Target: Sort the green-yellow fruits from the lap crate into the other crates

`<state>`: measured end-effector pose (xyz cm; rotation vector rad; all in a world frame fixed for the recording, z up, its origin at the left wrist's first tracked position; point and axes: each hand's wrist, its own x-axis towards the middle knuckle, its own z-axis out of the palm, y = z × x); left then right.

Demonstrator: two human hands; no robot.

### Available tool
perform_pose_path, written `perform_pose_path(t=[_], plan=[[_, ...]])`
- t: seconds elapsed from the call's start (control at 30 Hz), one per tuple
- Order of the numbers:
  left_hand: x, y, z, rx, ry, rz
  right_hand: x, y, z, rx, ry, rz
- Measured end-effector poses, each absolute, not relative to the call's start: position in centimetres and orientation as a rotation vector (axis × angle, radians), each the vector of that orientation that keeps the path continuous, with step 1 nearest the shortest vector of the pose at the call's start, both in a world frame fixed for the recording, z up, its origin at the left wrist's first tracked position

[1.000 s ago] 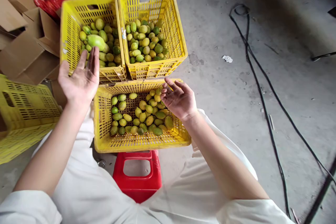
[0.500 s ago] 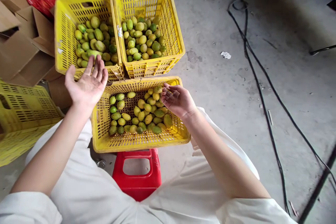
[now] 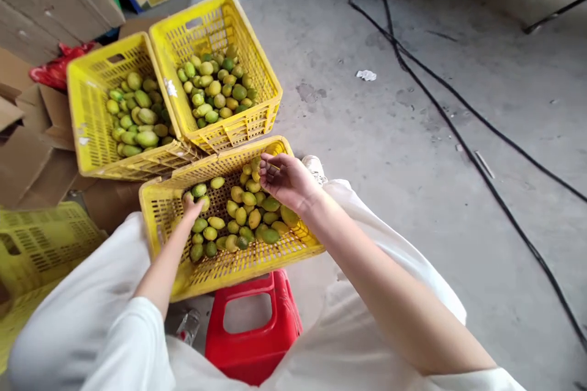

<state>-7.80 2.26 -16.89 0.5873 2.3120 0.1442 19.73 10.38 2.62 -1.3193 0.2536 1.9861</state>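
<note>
A red stool [image 3: 252,333] carries the nearest yellow crate [image 3: 238,266]. Inside it, the left hand [image 3: 191,206] closes on a green fruit [image 3: 199,190] by the far-left corner; the right hand [image 3: 287,180] hovers half-curled, gripping nothing, over fruit at the far-right corner. Beyond stand two more fruit-filled crates [image 3: 229,128].

Fruit packing shed; yellow crates [image 3: 87,134]; cardboard boxes [image 3: 27,159]; concrete floor [image 3: 413,153]
</note>
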Motion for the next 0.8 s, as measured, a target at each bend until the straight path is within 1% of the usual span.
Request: perform_pose_path(t=[0.17, 0.3, 0.43, 0.53, 0.8], plan=[[-5.4, 1.3, -22.0, 0.8, 2.333, -0.101, 21.4, 11.2, 3.4, -1.299, 0.171, 1.948], [-5.8, 1.3, -24.0, 0.85, 2.344, -0.213, 23.1, 11.6, 3.6, -1.239, 0.166, 1.893], [-6.8, 2.2, -24.7, 0.841, 2.368, -0.243, 24.1, 11.4, 3.0, -1.211, 0.223, 1.875], [-6.0, 2.2, -24.9, 0.87, 2.358, -0.204, 24.4, 11.2, 2.8, -1.18, 0.223, 1.9], [2.7, -1.9, -23.2, 1.129, 2.199, -0.017, 23.7, 11.2, 4.1, -1.194, 0.259, 1.927]])
